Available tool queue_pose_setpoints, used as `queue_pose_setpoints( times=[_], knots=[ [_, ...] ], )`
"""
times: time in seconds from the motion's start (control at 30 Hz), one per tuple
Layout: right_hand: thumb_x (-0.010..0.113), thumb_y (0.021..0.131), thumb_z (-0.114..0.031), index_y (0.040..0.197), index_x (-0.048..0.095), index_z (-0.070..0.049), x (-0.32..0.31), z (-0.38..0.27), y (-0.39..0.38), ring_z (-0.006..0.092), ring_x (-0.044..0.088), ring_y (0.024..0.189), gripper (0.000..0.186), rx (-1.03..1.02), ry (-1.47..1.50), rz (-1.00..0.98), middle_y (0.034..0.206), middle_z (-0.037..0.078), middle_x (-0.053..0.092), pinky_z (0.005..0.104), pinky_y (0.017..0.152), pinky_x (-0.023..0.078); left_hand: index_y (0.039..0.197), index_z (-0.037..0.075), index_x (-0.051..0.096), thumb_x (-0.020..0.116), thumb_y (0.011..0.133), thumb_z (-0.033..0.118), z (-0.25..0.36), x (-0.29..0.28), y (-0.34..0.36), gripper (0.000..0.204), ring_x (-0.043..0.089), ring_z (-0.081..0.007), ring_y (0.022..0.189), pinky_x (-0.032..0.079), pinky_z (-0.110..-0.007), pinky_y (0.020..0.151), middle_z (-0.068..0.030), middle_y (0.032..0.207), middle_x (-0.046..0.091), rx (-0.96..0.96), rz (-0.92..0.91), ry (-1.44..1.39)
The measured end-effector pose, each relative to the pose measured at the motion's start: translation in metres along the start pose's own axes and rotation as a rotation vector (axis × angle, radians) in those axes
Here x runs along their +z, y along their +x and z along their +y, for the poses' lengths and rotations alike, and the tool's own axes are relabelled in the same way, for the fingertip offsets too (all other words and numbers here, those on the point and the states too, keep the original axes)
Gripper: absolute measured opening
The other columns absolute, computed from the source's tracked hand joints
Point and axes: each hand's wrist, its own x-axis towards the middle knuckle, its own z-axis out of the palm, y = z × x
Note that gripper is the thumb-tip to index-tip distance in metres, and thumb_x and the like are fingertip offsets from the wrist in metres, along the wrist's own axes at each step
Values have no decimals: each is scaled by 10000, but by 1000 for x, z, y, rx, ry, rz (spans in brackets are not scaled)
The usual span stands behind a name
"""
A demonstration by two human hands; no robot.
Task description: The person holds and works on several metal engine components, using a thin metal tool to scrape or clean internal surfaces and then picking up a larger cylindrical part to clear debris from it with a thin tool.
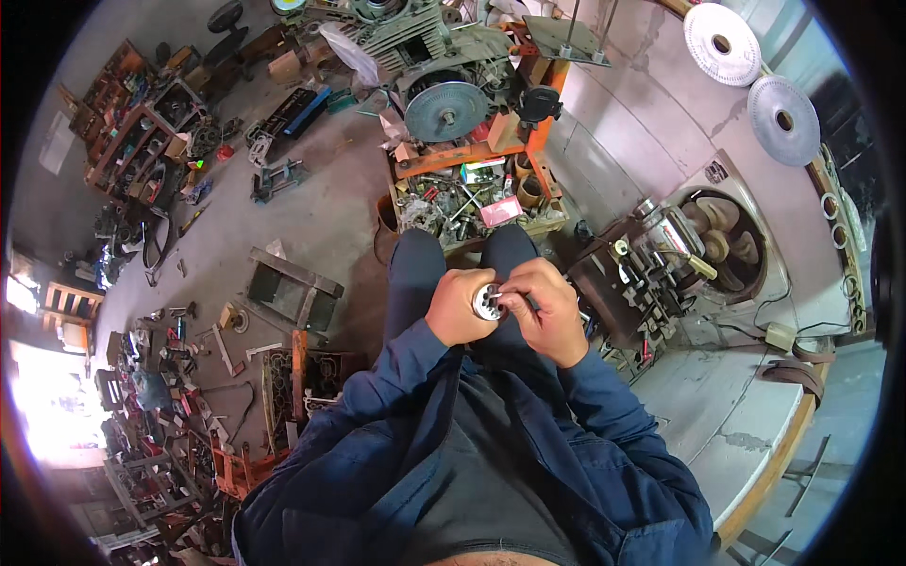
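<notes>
Above my lap, my left hand (459,308) is wrapped round a small silvery round metal part (486,302) with several dark holes in its face. My right hand (545,307) meets it from the right, thumb and forefinger pinched at the face of the part. Something small and pale shows between those fingertips, too small to name. Both hands are close together, just in front of my knees. The side of the part is hidden by my left fingers.
Ahead stands an orange-framed bench with a metal disc (446,111) and a tray of loose tools (459,203). To the right are a fan (722,238) and a greasy machine (623,283). A metal frame (294,291) lies on the floor at left, beside scattered parts.
</notes>
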Motion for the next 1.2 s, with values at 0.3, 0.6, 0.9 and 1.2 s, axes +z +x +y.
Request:
queue_pose_setpoints(
  times=[0.3,0.6,0.9,1.2],
  knots=[
    [775,713,-66,889,674,-88,-10,0,1,276,618,790,205,-186,-191,-218,899,43,636,381,687,497,806,14,649,759,658,134,-7,0,-11,221,656,-389,689,507,-419,602,-184,733,658,-75,-346,-233],
    [736,777,11,852,629,-40,10,10,-15,307,660,750,141,115,-57,-243,840,96,641,364,616,521,920,19,683,736,660,112,-36,25,-39,282,695,-379,757,537,-407,653,-204,802,693,-235,-171,-131],
    [718,824,7,889,631,-26,23,48,-28,305,642,812,113,158,121,-128,869,122,631,369,708,518,875,15,661,759,697,134,-42,25,-27,236,694,-383,748,530,-439,645,-209,798,677,-229,-126,-1],
    [685,894,-167,946,669,-24,23,191,-161,417,640,887,153,677,-407,178,910,196,666,463,782,499,1136,52,557,685,933,97,-133,16,-108,245,662,-208,934,550,-350,819,-85,990,657,-1142,-462,-958]
  ],
)
